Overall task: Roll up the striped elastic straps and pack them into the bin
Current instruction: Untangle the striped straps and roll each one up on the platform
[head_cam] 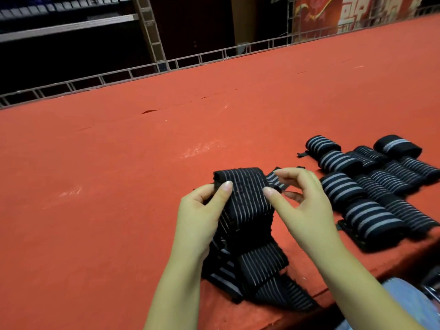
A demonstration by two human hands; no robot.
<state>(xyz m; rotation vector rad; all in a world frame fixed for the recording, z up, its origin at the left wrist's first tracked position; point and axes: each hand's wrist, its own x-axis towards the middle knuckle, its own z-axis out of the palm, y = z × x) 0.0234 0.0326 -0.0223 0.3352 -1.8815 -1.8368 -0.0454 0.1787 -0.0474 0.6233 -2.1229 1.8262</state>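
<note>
A black elastic strap with thin grey stripes [245, 198] is lifted off the red table at its upper end, and the rest of it lies in loose folds [259, 277] near the table's front edge. My left hand [202, 217] pinches the strap's left edge between thumb and fingers. My right hand [300, 198] pinches its right edge, with a short striped end sticking out behind the fingers. Several rolled-up striped straps [371, 184] lie side by side in rows on the table to the right. No bin is in view.
The red felt-covered table [166, 139] stretches far to the left and back, bordered by a low metal rail [190, 60]. Dark shelving stands beyond it. The table's front edge runs just under my forearms at lower right.
</note>
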